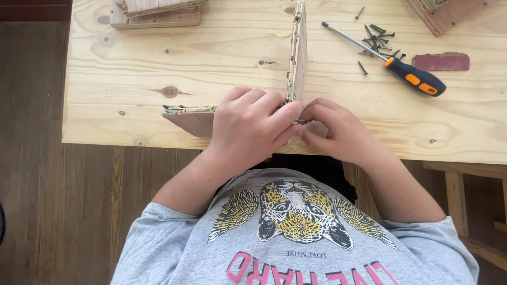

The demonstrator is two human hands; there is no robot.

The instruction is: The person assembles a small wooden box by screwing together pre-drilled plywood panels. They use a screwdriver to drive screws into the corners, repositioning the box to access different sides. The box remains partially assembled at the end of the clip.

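Two thin wooden boards stand on edge on the pale wooden table (132, 68) and meet at a corner. One board (299, 53) runs away from me, the other board (193, 115) runs to the left. My left hand (252, 126) lies over the corner joint, fingers curled on the boards. My right hand (338, 129) presses against the joint from the right, fingertips pinched at the corner next to my left fingers. What the fingertips hold, if anything, is hidden.
A screwdriver (406, 74) with an orange and black handle lies at the right, beside several dark screws (376, 38). A reddish sanding block (441, 62) lies further right. Stacked wood pieces (153, 13) sit at the back left, another board (446, 13) at the back right.
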